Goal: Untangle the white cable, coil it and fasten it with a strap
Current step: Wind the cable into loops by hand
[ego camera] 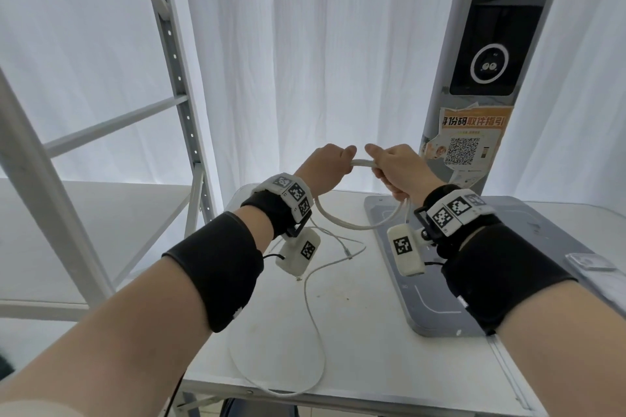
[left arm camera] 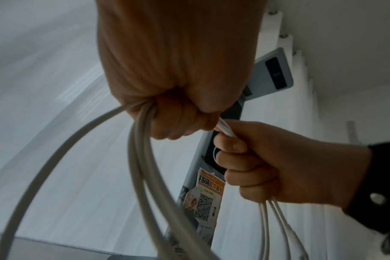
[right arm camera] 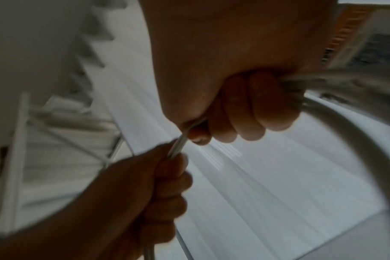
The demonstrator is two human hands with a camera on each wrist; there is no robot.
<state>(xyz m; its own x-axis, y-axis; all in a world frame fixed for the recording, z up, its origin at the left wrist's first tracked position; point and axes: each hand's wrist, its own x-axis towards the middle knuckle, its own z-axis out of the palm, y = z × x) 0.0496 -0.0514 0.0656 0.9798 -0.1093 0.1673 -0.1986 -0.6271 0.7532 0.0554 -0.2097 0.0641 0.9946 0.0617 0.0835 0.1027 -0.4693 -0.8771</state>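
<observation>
You are holding both fists raised above the table, nearly touching each other. Your left hand and right hand are each curling tightly around gathered strands of the white cable. A coil is hanging between them above the table; a loose tail is trailing across the table and looping over its near edge, left of the grey base plate.
</observation>
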